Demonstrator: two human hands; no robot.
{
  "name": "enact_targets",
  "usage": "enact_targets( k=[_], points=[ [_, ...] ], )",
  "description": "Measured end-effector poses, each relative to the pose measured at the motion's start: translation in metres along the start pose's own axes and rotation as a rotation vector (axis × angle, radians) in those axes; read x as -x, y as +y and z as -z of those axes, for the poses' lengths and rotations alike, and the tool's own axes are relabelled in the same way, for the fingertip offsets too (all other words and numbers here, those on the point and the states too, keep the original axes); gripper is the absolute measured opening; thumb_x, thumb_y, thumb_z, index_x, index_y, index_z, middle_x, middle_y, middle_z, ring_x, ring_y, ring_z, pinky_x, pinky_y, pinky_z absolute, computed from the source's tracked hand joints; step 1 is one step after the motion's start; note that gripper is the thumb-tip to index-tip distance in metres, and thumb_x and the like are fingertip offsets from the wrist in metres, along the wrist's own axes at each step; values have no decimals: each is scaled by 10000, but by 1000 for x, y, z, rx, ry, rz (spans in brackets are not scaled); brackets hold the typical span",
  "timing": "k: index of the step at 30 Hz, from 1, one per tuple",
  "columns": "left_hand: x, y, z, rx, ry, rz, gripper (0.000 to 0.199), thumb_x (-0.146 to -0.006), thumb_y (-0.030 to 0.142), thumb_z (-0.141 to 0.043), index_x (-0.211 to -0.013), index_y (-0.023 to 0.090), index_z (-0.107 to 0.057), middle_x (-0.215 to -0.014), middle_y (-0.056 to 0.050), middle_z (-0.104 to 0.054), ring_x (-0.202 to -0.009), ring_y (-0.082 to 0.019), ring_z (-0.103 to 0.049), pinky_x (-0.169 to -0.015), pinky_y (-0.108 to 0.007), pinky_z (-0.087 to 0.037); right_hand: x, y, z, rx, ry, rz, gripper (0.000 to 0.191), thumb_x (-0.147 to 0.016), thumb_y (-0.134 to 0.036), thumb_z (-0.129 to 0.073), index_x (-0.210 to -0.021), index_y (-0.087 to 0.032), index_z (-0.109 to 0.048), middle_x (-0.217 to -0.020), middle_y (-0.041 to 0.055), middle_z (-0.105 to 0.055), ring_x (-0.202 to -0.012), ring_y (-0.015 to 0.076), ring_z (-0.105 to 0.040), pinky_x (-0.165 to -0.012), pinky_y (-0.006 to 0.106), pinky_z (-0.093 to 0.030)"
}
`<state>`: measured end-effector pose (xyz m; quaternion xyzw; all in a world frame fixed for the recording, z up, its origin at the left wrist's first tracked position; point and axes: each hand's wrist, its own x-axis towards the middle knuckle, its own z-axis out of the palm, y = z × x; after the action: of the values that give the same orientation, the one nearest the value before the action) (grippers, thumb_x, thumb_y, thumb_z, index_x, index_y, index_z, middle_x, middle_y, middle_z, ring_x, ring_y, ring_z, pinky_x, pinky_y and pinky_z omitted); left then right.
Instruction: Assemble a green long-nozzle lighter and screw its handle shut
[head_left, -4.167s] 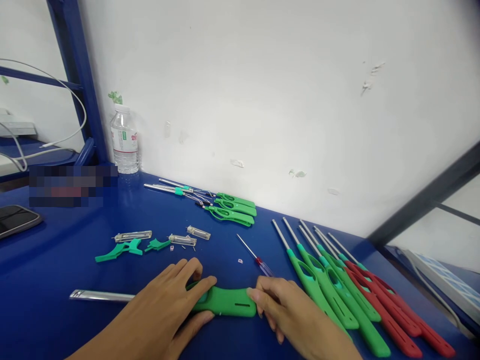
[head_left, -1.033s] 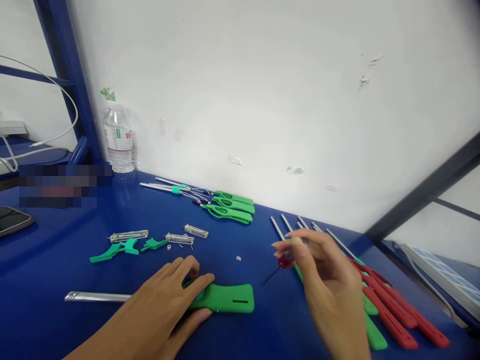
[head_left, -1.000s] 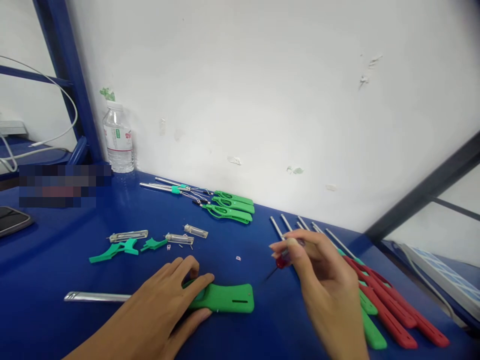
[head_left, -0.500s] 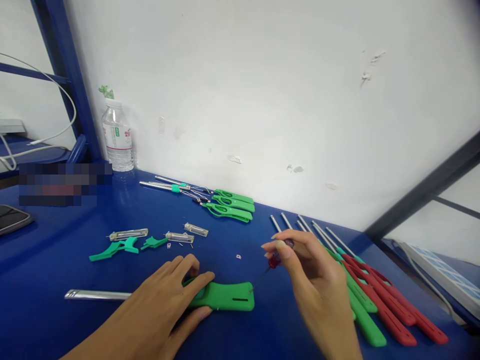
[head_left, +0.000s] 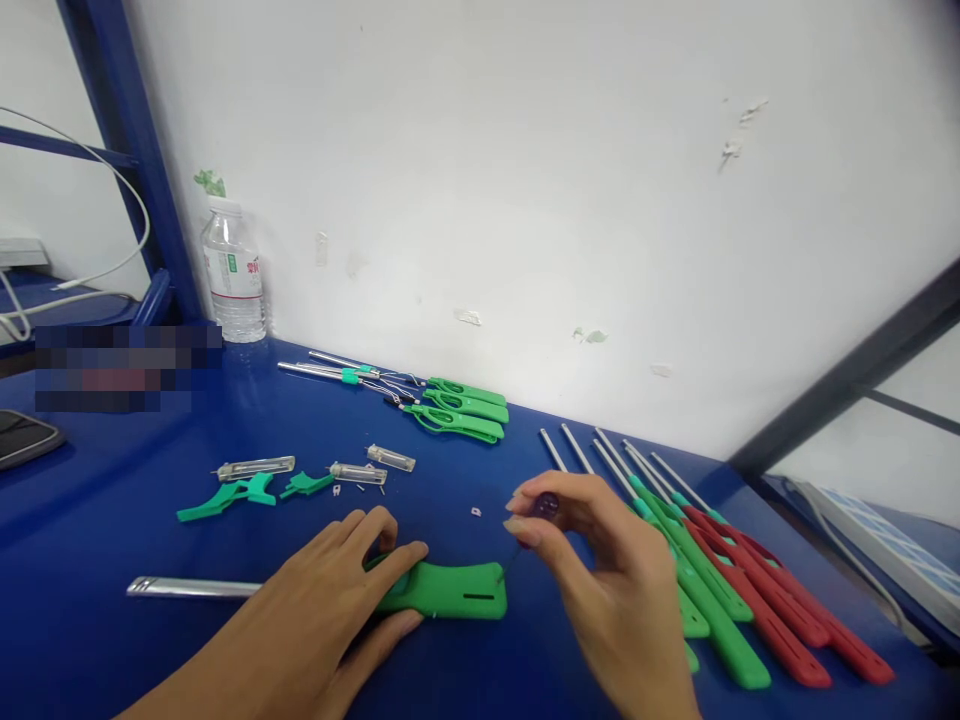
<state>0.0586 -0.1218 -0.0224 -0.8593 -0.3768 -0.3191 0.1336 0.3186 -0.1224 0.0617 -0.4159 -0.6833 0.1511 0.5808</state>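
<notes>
A green long-neck lighter (head_left: 450, 592) lies flat on the blue table, its metal tube (head_left: 191, 588) pointing left. My left hand (head_left: 341, 585) presses on it with thumb and fingers closed around the handle's trigger end, hiding that part. My right hand (head_left: 600, 570) pinches the dark purple handle of a small screwdriver (head_left: 545, 507). The screwdriver's thin shaft slants down to the handle's right end, its tip touching near the corner. Past my left hand lie clear fuel tanks (head_left: 358, 474), green trigger pieces (head_left: 229, 495) and tiny parts (head_left: 476, 511).
Opened green lighters (head_left: 457, 420) with wires and tubes lie near the wall. On the right are several green lighters (head_left: 724, 620) and red lighters (head_left: 787, 620). A water bottle (head_left: 234, 275) stands at back left; a phone (head_left: 26, 438) lies at the left edge.
My right hand has moved slightly left with the screwdriver, whose handle has tipped more upright while its tip stays at the lighter's end. My left hand has kept its place.
</notes>
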Motion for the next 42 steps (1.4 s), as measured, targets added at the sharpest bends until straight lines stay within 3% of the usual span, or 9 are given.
enact_targets(
  k=[5, 19, 26, 30, 35, 39, 42],
  points=[
    [-7, 3, 4, 16, 36, -2, 371, -1279, 518, -416, -1376, 332, -723, -1184, 24, -809, -987, -185, -854, -819, -297, -662, 1, -3, -4, -107, -84, -24, 236, -1007, -203, -817, -1050, -424, -886, -928, -162, -885, -763, 75, -857, -734, 77, -654],
    [-1, -1, 0, 40, -36, 20, 310, -1233, 480, -542, -1415, 332, -744, -1256, -26, -834, -1038, -232, -880, -843, -316, -704, 4, -6, -5, -303, -225, -55, 335, -1016, -131, -836, -1175, -410, -933, -1003, -97, -918, -878, 91, -884, -776, 79, -641],
    [-1, -2, 2, 37, -84, 4, 335, -1242, 443, -507, -1446, 311, -737, -1262, -60, -844, -1039, -243, -893, -814, -319, -728, 1, -13, -4, -351, -306, -137, 268, -977, -148, -871, -1062, -389, -953, -939, -95, -909, -853, 82, -858, -831, 93, -626],
    [-4, -1, 3, 26, -43, 0, 375, -1269, 463, -436, -1422, 307, -741, -1216, -39, -851, -1022, -228, -895, -818, -316, -724, 4, -12, -5, -371, -291, -203, 172, -899, -173, -965, -950, -334, -930, -858, -71, -880, -772, 101, -815, -760, 128, -623],
    [-5, 0, 4, 0, 8, -20, 367, -1271, 469, -438, -1376, 318, -756, -1223, -22, -848, -1024, -213, -890, -844, -309, -709, 8, -7, -8, -424, -238, -243, 264, -815, -157, -1047, -923, -310, -861, -846, -82, -828, -744, 92, -760, -724, 132, -602],
    [-4, -1, 3, 11, 15, 2, 356, -1262, 496, -470, -1380, 330, -762, -1233, -10, -847, -1038, -220, -886, -859, -323, -703, 7, -8, -6, -368, -244, -220, 179, -881, -211, -990, -896, -292, -831, -825, -72, -815, -722, 98, -765, -702, 138, -609],
    [-1, -2, 1, 43, -11, 22, 357, -1254, 516, -495, -1402, 337, -766, -1254, -12, -845, -1036, -224, -876, -869, -326, -697, 6, -7, -3, -290, -174, -153, 142, -975, -216, -893, -1024, -344, -855, -877, -87, -829, -760, 105, -815, -732, 147, -633]
  ],
)
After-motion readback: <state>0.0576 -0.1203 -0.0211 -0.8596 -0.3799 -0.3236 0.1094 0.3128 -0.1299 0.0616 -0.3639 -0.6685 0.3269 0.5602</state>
